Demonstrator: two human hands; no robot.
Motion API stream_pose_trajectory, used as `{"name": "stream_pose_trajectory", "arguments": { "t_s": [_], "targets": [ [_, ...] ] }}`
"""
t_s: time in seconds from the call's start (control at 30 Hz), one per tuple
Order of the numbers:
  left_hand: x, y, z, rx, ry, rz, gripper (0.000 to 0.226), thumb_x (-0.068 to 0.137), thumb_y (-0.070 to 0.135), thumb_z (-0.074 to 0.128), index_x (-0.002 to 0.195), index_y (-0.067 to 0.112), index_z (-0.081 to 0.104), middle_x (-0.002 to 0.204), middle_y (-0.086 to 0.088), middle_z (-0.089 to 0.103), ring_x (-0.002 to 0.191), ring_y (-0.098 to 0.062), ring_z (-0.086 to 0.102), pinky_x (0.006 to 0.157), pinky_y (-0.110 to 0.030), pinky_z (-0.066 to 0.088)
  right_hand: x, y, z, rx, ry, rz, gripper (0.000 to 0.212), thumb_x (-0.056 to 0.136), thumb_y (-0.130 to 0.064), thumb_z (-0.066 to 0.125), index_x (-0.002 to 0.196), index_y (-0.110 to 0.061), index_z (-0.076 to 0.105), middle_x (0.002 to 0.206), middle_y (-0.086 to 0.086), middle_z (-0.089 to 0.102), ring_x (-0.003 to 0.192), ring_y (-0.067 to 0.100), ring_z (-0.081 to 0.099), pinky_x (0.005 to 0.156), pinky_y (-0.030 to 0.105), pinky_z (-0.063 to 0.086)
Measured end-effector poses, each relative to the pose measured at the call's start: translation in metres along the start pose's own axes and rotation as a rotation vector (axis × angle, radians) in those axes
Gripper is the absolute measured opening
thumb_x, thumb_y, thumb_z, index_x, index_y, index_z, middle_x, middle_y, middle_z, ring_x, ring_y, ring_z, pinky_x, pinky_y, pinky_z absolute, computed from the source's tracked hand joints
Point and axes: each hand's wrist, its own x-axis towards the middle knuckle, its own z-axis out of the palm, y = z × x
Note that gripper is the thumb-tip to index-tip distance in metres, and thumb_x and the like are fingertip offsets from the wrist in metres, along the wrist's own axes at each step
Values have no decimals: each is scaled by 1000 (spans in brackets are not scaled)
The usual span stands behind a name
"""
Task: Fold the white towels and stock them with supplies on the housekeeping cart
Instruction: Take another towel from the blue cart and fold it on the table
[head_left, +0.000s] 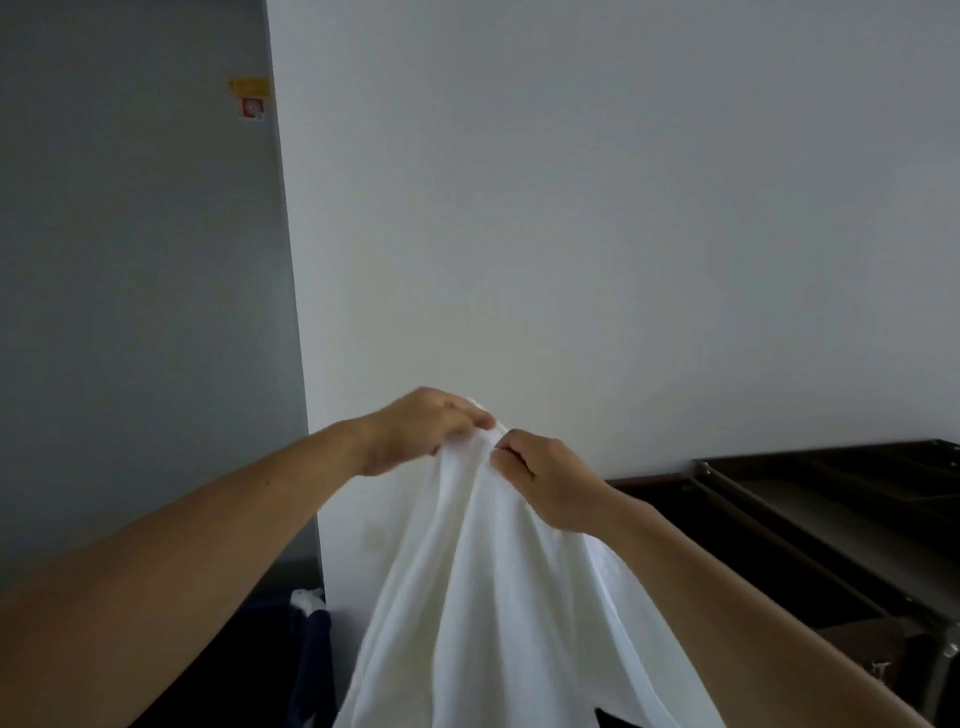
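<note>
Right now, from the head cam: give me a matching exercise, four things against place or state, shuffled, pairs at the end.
Things:
1 white towel
2 cart
3 sticker
4 left hand

Place or state:
a high up, upper left of view
b dark, at the right edge
c grips cloth at its top
d hangs down from its top edge

Pairs: 1-d, 2-b, 3-a, 4-c

On my feed I log two bare hands: left hand (422, 427) and right hand (546, 483). Left forearm (208, 530) and right forearm (727, 597) are uncovered up to the frame edge. One right-hand finger carries a thin dark mark, too small to identify.
</note>
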Motion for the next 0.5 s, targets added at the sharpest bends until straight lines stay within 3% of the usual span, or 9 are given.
{"name": "stream_pose_trajectory", "arguments": {
  "t_s": [0.1, 0.2, 0.33, 0.43, 0.5],
  "targets": [
    [-11, -1, 8, 70, -165, 87, 23, 100, 30, 57, 118, 35, 70, 109, 28, 67, 102, 13, 60, 78, -2, 44, 6, -3, -2, 8, 12, -49, 27, 103, -31, 48, 76, -35, 52, 68, -13, 54, 62, 4, 49, 62, 25, 40],
    [-15, -8, 9, 244, -185, 144, 22, 97, 31, 62, 113, 46, 62, 111, 31, 60, 103, 20, 53, 80, 0, 41, 6, -1, 2, 142, 79, 4, 25, 98, -30, 57, 72, -32, 58, 59, -19, 56, 57, -3, 50, 55, 12, 38],
    [-10, -14, 15, 397, -33, 187, 23, 93, 41, 66, 109, 26, 73, 105, 14, 68, 94, 9, 58, 78, -8, 42, 2, -3, 1, 270, 104, 72, 19, 90, -36, 69, 71, -35, 65, 63, -29, 62, 61, -9, 56, 56, 7, 41],
    [-4, -11, 13, 377, 95, 199, 26, 93, 42, 66, 97, 19, 77, 92, 7, 72, 85, -4, 64, 78, -22, 50, -6, 9, 4, 509, 160, 204, 11, 81, -34, 78, 83, -27, 70, 70, -16, 69, 64, -1, 64, 62, 21, 54],
    [2, -11, 7, 440, 223, 205, 24, 94, 36, 66, 91, 15, 77, 87, 0, 72, 83, -16, 65, 80, -36, 51, -16, 22, 11, 522, 163, 314, 13, 78, -28, 80, 86, -22, 70, 70, -11, 68, 64, 5, 64, 61, 26, 54]
  ]
}}
